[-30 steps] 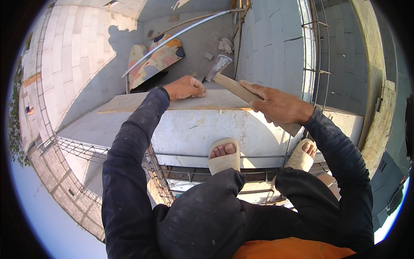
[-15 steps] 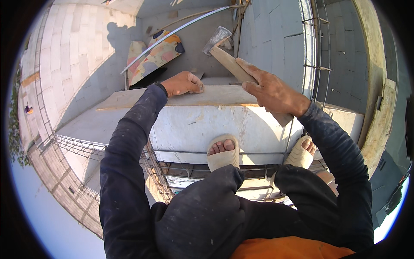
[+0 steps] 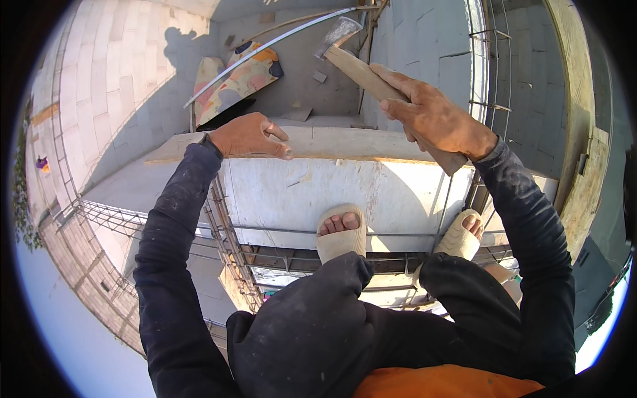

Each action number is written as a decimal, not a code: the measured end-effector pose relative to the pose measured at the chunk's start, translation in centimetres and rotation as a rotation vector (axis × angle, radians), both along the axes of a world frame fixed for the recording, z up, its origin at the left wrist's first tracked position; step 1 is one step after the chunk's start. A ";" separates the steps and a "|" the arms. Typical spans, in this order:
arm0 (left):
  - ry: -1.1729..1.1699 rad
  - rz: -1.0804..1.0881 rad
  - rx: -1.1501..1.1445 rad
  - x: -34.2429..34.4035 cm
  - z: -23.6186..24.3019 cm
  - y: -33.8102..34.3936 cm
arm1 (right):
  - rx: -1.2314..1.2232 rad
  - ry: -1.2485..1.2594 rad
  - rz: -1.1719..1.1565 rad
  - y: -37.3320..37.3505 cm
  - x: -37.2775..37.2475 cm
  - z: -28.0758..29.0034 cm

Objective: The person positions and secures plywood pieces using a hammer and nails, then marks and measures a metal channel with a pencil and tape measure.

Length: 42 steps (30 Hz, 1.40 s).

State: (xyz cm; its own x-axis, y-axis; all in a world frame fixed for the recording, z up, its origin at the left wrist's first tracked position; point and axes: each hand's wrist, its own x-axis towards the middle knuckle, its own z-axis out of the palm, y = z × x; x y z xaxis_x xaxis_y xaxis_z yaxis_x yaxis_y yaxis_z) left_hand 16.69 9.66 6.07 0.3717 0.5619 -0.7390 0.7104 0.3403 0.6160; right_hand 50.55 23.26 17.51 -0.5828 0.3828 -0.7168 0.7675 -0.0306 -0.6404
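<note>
My right hand (image 3: 441, 119) is closed round the wooden handle of a hatchet (image 3: 365, 71). Its grey metal head points away from me, over the far side of a long plank (image 3: 345, 142). The plank lies along the far edge of a pale panel (image 3: 298, 199) in front of my feet. Above the plank's left part is my left hand (image 3: 245, 136), thumb and forefinger apart with nothing visible between them. Its other fingers are curled and partly hidden, and I cannot tell whether they touch the plank.
Steel reinforcing bars (image 3: 229, 245) run beside and below the panel, with gaps beneath my sandalled feet (image 3: 342, 232). Pale block walls (image 3: 126, 73) rise at the left and far right. Beyond the plank, a patterned board (image 3: 232, 86) leans under a long pale strip (image 3: 265, 50). Timber (image 3: 577, 99) stands at the right.
My left hand has moved left along the plank, and its pinched fingers have parted. The hatchet has risen, its head now farther away, while my right hand has shifted slightly right.
</note>
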 end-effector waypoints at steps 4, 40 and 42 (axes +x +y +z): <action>0.340 -0.418 0.311 1.9 3.5 -1.1 | 0.167 0.027 0.084 -2.2 0.1 -2.4; 0.381 -0.394 0.537 1.5 1.5 -3.3 | 0.260 -0.062 0.075 0.1 -1.1 -1.4; 0.377 -0.406 0.542 1.6 1.8 -3.1 | 0.217 -0.058 0.183 -0.7 -0.5 -2.4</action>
